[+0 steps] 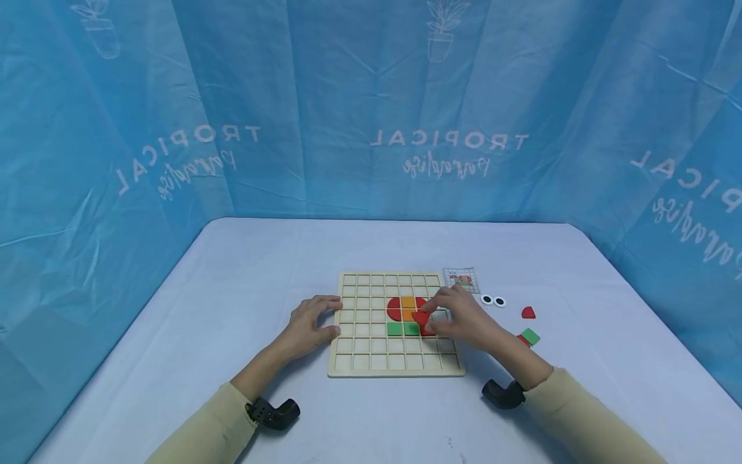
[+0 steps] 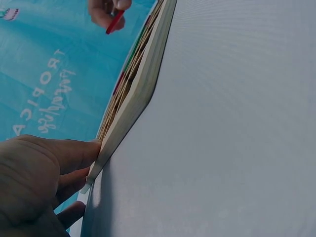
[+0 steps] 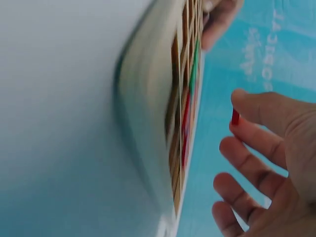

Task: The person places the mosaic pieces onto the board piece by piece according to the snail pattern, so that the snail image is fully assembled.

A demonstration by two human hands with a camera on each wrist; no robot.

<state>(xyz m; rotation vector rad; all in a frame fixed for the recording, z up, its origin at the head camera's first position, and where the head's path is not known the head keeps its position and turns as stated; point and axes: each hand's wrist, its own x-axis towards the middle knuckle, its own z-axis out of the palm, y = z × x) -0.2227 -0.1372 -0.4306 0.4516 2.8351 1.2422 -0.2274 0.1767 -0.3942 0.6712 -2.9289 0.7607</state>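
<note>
A wooden grid board point(image 1: 362, 364) lies on the table. At its left edge my left hand point(image 1: 310, 325) touches the frame, thumb and fingers spread along it. My right hand point(image 1: 464, 319) is over the board's right half and pinches a small red tile point(image 1: 420, 317) between thumb and forefinger. In the right wrist view this red tile point(image 3: 235, 116) shows edge-on, apart from the board, the other fingers loosely bent. Set in the grid are a red rounded piece point(image 1: 393, 309), orange squares point(image 1: 408, 302) and green squares point(image 1: 394, 329). More red pieces are partly hidden by my right hand.
A picture card point(image 1: 462, 280) lies by the board's top right corner. Right of it are two eye discs point(image 1: 487, 299), a red rounded piece point(image 1: 528, 312) and a green square point(image 1: 530, 336) overlapping a red piece. A blue curtain point(image 1: 371, 96) encloses the table.
</note>
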